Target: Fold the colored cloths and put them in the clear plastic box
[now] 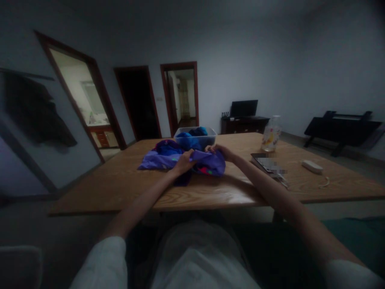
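Observation:
A crumpled purple garment with dark blue parts and small red and green patches lies across the wooden table. My left hand is closed on its middle, fingers pinching the fabric. Farther right, my right hand grips the garment's upper edge, with the fingers curled over it. A stretch of purple cloth is raised between the two hands. Just behind them stands a clear plastic bin with bunched blue cloth inside. The exact kind of garment cannot be made out.
On the table's right side are a clear bottle with a printed design, a dark book-like item, a white oblong case and a short pale cord. A television sits on a dark cabinet by the back wall.

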The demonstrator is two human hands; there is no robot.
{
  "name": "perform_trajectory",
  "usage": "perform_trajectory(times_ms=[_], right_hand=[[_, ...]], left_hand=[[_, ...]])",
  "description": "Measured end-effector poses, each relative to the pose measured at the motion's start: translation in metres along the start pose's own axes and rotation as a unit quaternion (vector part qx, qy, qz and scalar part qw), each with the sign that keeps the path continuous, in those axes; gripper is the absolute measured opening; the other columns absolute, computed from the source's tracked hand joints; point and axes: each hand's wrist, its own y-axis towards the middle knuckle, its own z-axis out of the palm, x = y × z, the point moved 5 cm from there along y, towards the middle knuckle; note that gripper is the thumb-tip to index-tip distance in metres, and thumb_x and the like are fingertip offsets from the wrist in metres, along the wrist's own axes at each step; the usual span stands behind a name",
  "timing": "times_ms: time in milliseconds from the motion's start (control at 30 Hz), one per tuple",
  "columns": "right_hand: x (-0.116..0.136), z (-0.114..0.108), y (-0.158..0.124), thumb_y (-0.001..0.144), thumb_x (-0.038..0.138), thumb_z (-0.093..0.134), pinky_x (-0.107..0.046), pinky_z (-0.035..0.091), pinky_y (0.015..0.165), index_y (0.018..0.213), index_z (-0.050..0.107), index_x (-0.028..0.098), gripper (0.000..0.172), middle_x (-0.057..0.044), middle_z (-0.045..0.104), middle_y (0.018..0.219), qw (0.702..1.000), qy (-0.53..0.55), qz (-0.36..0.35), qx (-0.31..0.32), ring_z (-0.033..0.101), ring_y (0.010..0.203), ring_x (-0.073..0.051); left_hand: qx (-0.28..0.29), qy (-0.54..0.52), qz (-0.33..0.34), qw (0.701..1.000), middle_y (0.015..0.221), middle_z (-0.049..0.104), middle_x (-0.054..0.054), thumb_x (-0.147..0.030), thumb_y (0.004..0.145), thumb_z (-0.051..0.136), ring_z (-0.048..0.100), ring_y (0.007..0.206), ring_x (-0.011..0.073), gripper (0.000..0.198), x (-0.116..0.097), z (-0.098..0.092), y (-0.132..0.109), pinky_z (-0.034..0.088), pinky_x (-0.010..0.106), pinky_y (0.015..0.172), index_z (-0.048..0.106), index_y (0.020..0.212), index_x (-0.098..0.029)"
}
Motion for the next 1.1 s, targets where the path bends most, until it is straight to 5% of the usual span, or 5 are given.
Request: perform_trajectory(times_ms=[267,400,600,867,1100], right_hand=[[-0.003,-0.001,0.002,0.090,0.044,0.074,-0.023,0.053,0.078,0.107,0.077,0.021,0.029,-0.003,0.074,0.106,0.973,-0.216,-0.039,-0.070,0.064,0.093,-0.018],[-0.014,0.018,0.005,0.087,0.047,0.077,-0.024,0.052,0.073,0.108,0.077,0.020,0.034,-0.003,0.075,0.099,0.958,-0.285,-0.030,-0.013,0.066,0.087,-0.018],[-0.022,0.016,0.010,0.088,0.045,0.073,-0.024,0.050,0.069,0.102,0.072,0.019,0.029,-0.003,0.070,0.093,0.940,-0.317,-0.104,-0.067,0.062,0.082,-0.017],[-0.030,0.026,0.007,0.086,0.018,0.059,-0.027,0.039,0.066,0.099,0.058,0.021,0.013,0.001,0.058,0.079,0.825,-0.518,-0.184,-0.130,0.047,0.067,-0.016],[-0.016,0.043,-0.001,0.088,0.014,0.054,-0.037,0.048,0.083,0.104,0.056,0.021,0.017,-0.011,0.058,0.110,0.743,-0.603,-0.269,-0.108,0.055,0.094,-0.025]], left_hand=[[-0.011,0.057,-0.035,0.998,0.083,0.070,0.006,-0.054,0.101,0.055,0.069,0.077,0.0255,0.035,-0.003,0.001,-0.005,0.045,0.031,0.070,0.063,0.113,-0.022],[0.018,0.061,-0.028,0.998,0.085,0.071,0.005,-0.046,0.104,0.052,0.071,0.079,0.0262,0.028,-0.003,0.011,-0.008,0.045,0.030,0.070,0.062,0.118,-0.025],[0.007,0.009,-0.048,0.999,0.102,0.075,0.007,-0.045,0.102,0.056,0.073,0.094,0.0271,0.024,0.005,0.016,-0.006,0.050,0.033,0.078,0.063,0.116,-0.026],[0.023,-0.037,-0.057,0.997,0.103,0.076,0.006,-0.044,0.103,0.056,0.073,0.098,0.0246,0.023,0.007,0.017,-0.005,0.053,0.034,0.085,0.064,0.112,-0.025],[-0.014,-0.041,-0.016,0.999,0.108,0.073,0.005,-0.024,0.094,0.065,0.070,0.100,0.0230,0.016,0.004,0.014,-0.005,0.052,0.034,0.088,0.063,0.109,-0.022]])
